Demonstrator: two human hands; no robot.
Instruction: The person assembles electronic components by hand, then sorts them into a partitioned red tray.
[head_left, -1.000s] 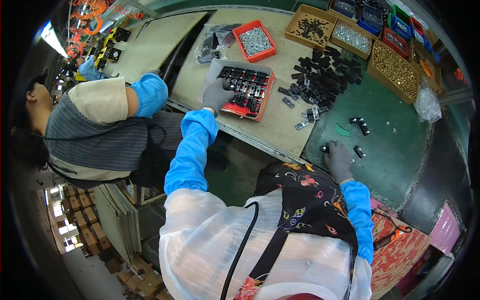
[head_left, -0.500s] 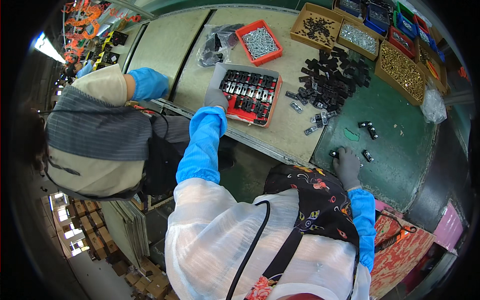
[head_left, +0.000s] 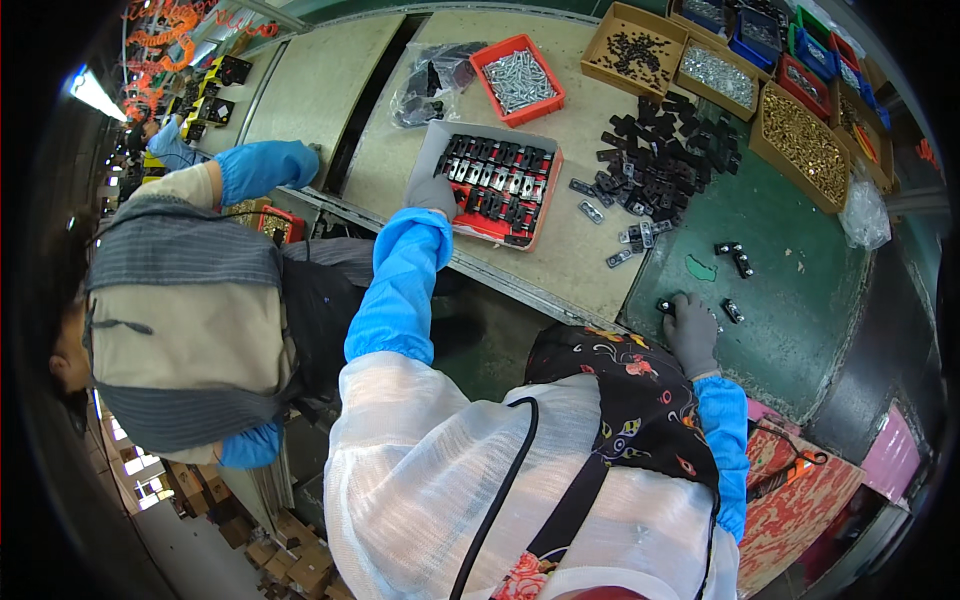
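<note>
My left hand [head_left: 432,194], in a grey glove, reaches over the near left edge of a shallow white cardboard box [head_left: 428,150] with a red inside. Its fingers look curled beside the rows of black fittings [head_left: 497,180] with shiny metal parts; what they hold, if anything, is hidden. My right hand [head_left: 692,335], also gloved in grey, rests low on the green work surface [head_left: 790,345]. Thumb and fingertips are closed about a small black fitting [head_left: 665,306], whose end sticks out at their left. A similar loose fitting [head_left: 734,311] lies just right of that hand.
Black plates [head_left: 660,150] lie heaped beyond the box. Behind stand a red bin of screws [head_left: 531,111], a carton of small black parts [head_left: 591,68] and a carton of brass-coloured parts [head_left: 765,160]. A clear plastic bag [head_left: 400,108] lies left. A co-worker [head_left: 190,320] sits at my left.
The co-worker has leaned back to the left, drawing one blue-sleeved arm away from the bench. A red bin now shows beneath that arm. My hands stay nearly where they were.
</note>
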